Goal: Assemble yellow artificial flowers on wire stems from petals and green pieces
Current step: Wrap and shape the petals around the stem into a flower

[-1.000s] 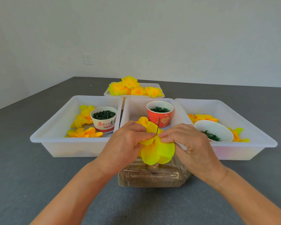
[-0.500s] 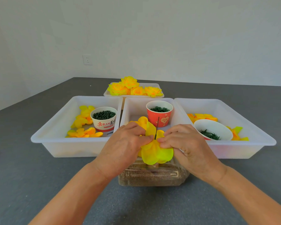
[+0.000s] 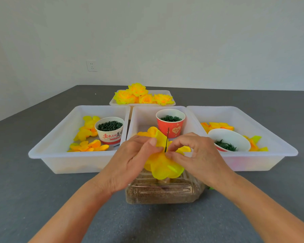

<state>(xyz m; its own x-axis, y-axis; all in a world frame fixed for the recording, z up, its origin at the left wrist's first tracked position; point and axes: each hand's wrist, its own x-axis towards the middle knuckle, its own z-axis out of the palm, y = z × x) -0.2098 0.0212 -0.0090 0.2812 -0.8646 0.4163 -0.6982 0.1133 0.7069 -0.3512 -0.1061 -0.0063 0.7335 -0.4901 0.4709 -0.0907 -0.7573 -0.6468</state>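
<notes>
A half-built yellow flower [image 3: 162, 165] sits on a thin dark wire stem [image 3: 167, 139] that pokes upward between my hands. My left hand [image 3: 130, 162] pinches its petals from the left side. From the right, my right hand [image 3: 198, 155] pinches the petals close to the wire with thumb and forefinger. The flower's underside and the wire's lower end are hidden. Loose yellow petals [image 3: 88, 146] lie in the left tray [image 3: 47, 151]. More loose petals [image 3: 218, 126] lie in the right tray [image 3: 270, 142].
A clear plastic jar [image 3: 163, 192] lies under my hands. The white cup [image 3: 110, 130], red cup [image 3: 170, 122] and white bowl [image 3: 229, 142] hold dark green pieces. Finished flowers [image 3: 140, 96] fill a far tray [image 3: 171, 102]. The middle tray [image 3: 140, 118] stands behind the flower.
My fingers have shifted on the petals. The petals have been pressed lower along the wire and spread flatter. The hands have stayed in much the same place.
</notes>
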